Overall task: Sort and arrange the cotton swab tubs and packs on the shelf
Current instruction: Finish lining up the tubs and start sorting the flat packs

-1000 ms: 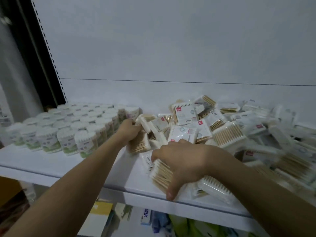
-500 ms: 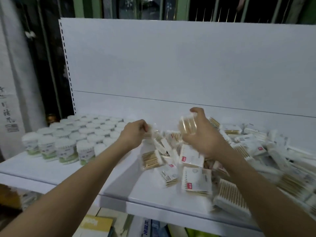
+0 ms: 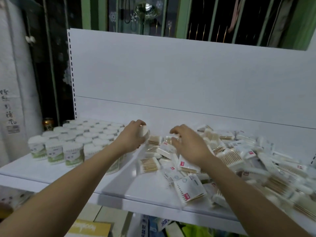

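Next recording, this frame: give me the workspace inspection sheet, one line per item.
Surface: white shelf, bare along the front left.
Job's things: tubs stand in rows at left; packs lie in a loose heap at right.
Clutter: nothing seen besides the stock.
Grippers: left hand holds a white round item between tubs and heap; right hand is over the heap, fingers spread, grip unclear.
Cables: nothing seen.
Surroundings: white back panel; goods on the lower shelf.

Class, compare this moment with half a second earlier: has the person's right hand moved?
Yes. The right hand, then raised holding a pack against the white back panel, has come down onto the pile of packs.
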